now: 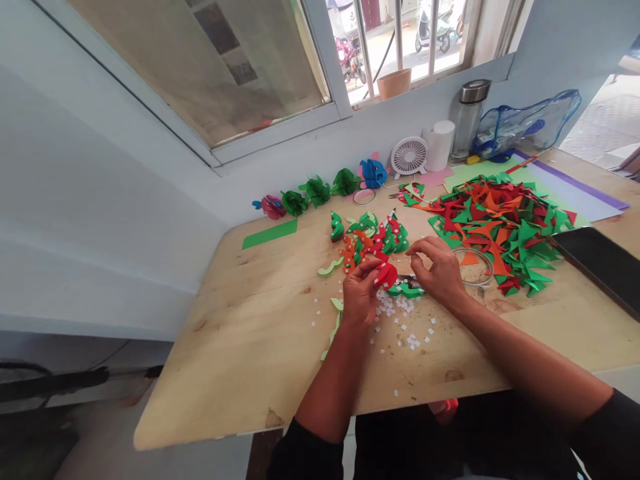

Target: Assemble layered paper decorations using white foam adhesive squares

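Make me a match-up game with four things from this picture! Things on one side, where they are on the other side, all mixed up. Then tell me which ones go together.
Things
1. round red paper
2. fan
3. phone
4. pot

Where they are
A. next to the heap of paper scraps
B. by the window bars
C. in the left hand
D. beside the white cylinder

Right pairs
1-C, 2-D, 3-A, 4-B
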The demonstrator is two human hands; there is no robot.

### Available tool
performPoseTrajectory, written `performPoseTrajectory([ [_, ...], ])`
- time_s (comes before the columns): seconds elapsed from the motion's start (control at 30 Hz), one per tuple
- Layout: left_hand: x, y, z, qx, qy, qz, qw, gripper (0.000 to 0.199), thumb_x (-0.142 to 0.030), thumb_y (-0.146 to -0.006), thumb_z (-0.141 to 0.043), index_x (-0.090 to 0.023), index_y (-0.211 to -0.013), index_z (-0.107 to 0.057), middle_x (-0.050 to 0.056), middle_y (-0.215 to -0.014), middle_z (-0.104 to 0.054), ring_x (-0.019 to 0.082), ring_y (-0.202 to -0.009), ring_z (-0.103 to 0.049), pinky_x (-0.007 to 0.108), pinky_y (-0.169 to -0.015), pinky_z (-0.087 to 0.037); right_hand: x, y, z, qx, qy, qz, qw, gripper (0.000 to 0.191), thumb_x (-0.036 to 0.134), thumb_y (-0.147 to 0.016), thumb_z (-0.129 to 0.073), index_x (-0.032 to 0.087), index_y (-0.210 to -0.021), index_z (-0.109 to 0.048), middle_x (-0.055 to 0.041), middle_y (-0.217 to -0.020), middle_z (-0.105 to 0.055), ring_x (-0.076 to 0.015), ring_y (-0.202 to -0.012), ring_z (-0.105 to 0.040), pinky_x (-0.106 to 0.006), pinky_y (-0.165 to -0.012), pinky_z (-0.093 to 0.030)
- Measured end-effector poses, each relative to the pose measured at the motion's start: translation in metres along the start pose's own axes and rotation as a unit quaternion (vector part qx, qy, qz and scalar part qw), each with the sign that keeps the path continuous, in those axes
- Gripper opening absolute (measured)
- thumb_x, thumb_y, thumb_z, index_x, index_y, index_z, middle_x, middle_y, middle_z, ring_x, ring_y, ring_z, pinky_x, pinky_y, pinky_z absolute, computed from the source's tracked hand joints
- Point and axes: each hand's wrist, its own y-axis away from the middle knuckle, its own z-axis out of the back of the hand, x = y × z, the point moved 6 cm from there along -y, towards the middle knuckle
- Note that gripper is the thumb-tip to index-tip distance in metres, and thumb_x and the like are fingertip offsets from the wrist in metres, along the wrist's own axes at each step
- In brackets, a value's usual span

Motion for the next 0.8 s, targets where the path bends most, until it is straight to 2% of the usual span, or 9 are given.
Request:
performPoseTrajectory([
  [0.1,-0.007,0.002,0.002,-0.027,-0.045,-0.058,0.997,0.022,-0.017,-0.054,-0.078,-0.016,-0.075,-0.07,0.002,-0.072,-0.07,0.011,-0.066,-0.063,0.024,-0.067,-0.05,-0.003,0.0,-0.005,0.028,-0.023,-0.009,0.999,0.014,0.019,-0.077,-0.052,0.02,-0.064,-0.058,-0.0058,-0.074,-0.065,-0.0214,-0.078,-0.058,-0.036,-0.076,-0.044],
  [0.17,-0.011,0.004,0.002,-0.031,-0.076,-0.087,0.993,0.021,-0.018,-0.055,-0.077,-0.016,-0.075,-0.071,0.002,-0.073,-0.07,0.012,-0.067,-0.064,0.024,-0.068,-0.05,-0.007,0.001,-0.008,0.037,-0.073,-0.036,0.996,0.008,0.018,-0.074,-0.054,0.019,-0.075,-0.061,-0.0058,-0.082,-0.066,-0.0202,-0.078,-0.059,-0.035,-0.074,-0.046],
  [0.23,-0.014,0.006,0.001,-0.028,-0.099,-0.108,0.989,0.02,-0.019,-0.056,-0.077,-0.017,-0.076,-0.071,0.002,-0.073,-0.07,0.013,-0.068,-0.064,0.025,-0.068,-0.051,-0.01,0.002,-0.012,0.057,-0.143,-0.08,0.985,0.021,0.018,-0.074,-0.054,0.018,-0.093,-0.062,-0.0047,-0.085,-0.067,-0.0185,-0.076,-0.061,-0.034,-0.071,-0.048],
  [0.3,-0.017,0.008,-0.002,-0.016,-0.116,-0.125,0.985,0.02,-0.02,-0.058,-0.077,-0.017,-0.077,-0.072,0.002,-0.073,-0.07,0.013,-0.068,-0.064,0.025,-0.068,-0.052,-0.011,0.004,-0.017,0.101,-0.219,-0.135,0.961,0.019,0.024,-0.079,-0.052,0.018,-0.093,-0.063,-0.0028,-0.074,-0.067,-0.0175,-0.071,-0.063,-0.032,-0.068,-0.049],
  [0.43,-0.02,0.011,-0.006,0.021,-0.16,-0.15,0.976,0.017,-0.022,-0.063,-0.074,-0.018,-0.079,-0.072,0.003,-0.078,-0.071,0.016,-0.073,-0.066,0.028,-0.072,-0.052,-0.001,0.009,-0.026,0.189,-0.335,-0.227,0.895,0.028,0.041,-0.081,-0.052,0.018,-0.086,-0.066,-0.0029,-0.075,-0.068,-0.0174,-0.069,-0.063,-0.027,-0.059,-0.048],
  [0.53,-0.021,0.014,-0.009,0.041,-0.209,-0.171,0.962,0.016,-0.021,-0.066,-0.071,-0.019,-0.083,-0.072,0.004,-0.082,-0.072,0.017,-0.075,-0.066,0.028,-0.073,-0.052,0.003,0.011,-0.028,0.199,-0.366,-0.257,0.872,0.029,0.044,-0.073,-0.061,0.018,-0.085,-0.066,-0.001,-0.071,-0.066,-0.0147,-0.061,-0.059,-0.025,-0.054,-0.045],
  [0.67,-0.021,0.016,-0.012,0.064,-0.235,-0.189,0.951,0.026,-0.019,-0.07,-0.068,-0.02,-0.096,-0.07,0.005,-0.086,-0.071,0.017,-0.078,-0.066,0.029,-0.076,-0.051,-0.001,0.013,-0.032,0.189,-0.383,-0.264,0.865,0.029,0.044,-0.069,-0.066,0.017,-0.079,-0.064,-0.0006,-0.067,-0.063,-0.0126,-0.057,-0.055,-0.023,-0.052,-0.041],
  [0.8,-0.02,0.017,-0.015,0.082,-0.215,-0.178,0.957,0.035,-0.017,-0.071,-0.067,-0.022,-0.106,-0.066,0.004,-0.083,-0.071,0.017,-0.079,-0.066,0.029,-0.077,-0.051,-0.003,0.014,-0.035,0.191,-0.388,-0.258,0.864,0.03,0.046,-0.069,-0.066,0.018,-0.079,-0.062,-0.0003,-0.066,-0.062,-0.0122,-0.056,-0.052,-0.023,-0.051,-0.04],
])
